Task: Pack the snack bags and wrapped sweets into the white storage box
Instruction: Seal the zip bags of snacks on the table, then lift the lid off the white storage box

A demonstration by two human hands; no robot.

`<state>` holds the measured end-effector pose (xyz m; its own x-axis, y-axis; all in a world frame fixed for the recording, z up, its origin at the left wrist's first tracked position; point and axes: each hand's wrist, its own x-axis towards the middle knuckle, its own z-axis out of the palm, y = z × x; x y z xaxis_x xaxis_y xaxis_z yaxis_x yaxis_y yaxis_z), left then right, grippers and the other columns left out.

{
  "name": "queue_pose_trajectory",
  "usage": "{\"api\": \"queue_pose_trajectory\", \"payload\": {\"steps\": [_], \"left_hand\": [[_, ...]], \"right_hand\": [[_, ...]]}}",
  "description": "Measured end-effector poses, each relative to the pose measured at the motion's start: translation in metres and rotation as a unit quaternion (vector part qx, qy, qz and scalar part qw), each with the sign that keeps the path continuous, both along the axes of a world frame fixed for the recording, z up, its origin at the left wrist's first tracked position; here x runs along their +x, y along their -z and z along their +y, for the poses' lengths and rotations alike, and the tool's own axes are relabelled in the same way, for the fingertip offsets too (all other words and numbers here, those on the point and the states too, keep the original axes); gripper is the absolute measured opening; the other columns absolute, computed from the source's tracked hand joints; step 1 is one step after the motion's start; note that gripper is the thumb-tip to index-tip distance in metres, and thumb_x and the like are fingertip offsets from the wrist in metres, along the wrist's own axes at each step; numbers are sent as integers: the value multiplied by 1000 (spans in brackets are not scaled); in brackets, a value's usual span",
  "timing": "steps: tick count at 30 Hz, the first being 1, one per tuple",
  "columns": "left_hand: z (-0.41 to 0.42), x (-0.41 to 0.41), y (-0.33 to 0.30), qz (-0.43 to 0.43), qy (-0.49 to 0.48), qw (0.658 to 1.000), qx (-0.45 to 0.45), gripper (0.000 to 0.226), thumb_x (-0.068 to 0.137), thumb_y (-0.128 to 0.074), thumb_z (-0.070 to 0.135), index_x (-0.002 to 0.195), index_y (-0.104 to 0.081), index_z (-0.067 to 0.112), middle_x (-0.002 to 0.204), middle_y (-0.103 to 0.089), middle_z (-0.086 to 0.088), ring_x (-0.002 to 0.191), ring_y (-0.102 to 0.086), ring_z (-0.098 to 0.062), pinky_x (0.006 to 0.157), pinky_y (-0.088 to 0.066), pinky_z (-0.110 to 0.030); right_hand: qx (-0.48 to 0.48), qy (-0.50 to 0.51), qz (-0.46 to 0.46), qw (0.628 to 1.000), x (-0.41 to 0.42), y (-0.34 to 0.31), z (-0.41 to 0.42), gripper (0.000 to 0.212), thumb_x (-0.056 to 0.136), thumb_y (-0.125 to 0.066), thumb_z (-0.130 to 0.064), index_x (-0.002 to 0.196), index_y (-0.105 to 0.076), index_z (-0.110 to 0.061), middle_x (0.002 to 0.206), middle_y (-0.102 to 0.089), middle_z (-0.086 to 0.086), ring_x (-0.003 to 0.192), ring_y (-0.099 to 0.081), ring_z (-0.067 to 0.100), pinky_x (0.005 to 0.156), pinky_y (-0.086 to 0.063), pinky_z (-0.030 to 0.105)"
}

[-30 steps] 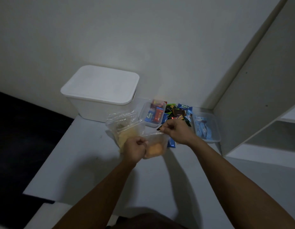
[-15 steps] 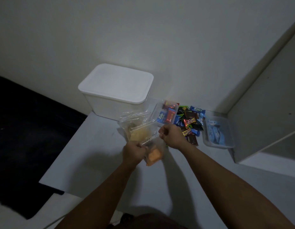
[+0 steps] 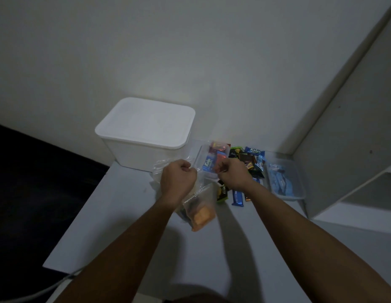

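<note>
Both hands are sitting farther up the desk [image 3: 129, 226] than half a second ago, fists apart now, and the clear snack bag [image 3: 200, 209] is hanging lower beneath them. Dim light is blurring the bag's top edge, so which fingers are actually pinching it cannot be told. Left hand [image 3: 178, 179] and right hand [image 3: 233, 174] are both curling closed, knuckles up, forearms angling in from the near edge. Orange pieces are showing in the bag's bottom. Behind the fists, wrapped sweets [image 3: 249, 158] are lying partly hidden, right of the lidded white storage box [image 3: 146, 132].
</note>
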<state>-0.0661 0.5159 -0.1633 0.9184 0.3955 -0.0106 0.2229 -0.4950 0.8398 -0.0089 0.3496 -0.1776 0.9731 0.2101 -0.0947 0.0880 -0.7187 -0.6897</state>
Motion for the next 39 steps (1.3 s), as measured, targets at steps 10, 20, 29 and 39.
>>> {"api": "queue_pose_trajectory", "payload": {"steps": [10, 20, 29, 39], "left_hand": [[13, 46, -13, 2, 26, 999, 22, 18, 78, -66, 20, 92, -75, 13, 93, -74, -4, 87, -67, -21, 82, -53, -30], [76, 85, -32, 17, -10, 999, 39, 10, 75, -66, 18, 80, -74, 15, 91, -74, -5, 92, -67, -23, 83, -51, -28], [163, 125, -38, 35, -84, 993, 71, 26, 74, -64, 16, 98, -73, 9, 105, -72, -10, 103, -63, -29, 88, -48, -30], [224, 145, -25, 135, -145, 972, 130, 49, 79, -57, 17, 127, -55, 6, 133, -49, -18, 124, -41, -37, 101, -42, -47]], "right_hand": [[10, 25, -18, 999, 28, -26, -3, 12, 84, -63, -1, 91, -71, -6, 95, -70, 10, 89, -63, 19, 81, -52, 31], [25, -2, -2, 1000, 66, -44, 52, 19, 84, -66, -3, 101, -71, -8, 100, -71, 11, 89, -65, 20, 83, -54, 30], [49, 49, 74, 995, 95, -45, 109, 36, 82, -68, -10, 117, -60, -4, 111, -64, 14, 90, -69, 29, 73, -61, 42], [34, 166, 106, 980, 106, -33, 137, 34, 81, -73, -12, 110, -59, 0, 97, -61, 10, 75, -71, 29, 68, -62, 42]]}}
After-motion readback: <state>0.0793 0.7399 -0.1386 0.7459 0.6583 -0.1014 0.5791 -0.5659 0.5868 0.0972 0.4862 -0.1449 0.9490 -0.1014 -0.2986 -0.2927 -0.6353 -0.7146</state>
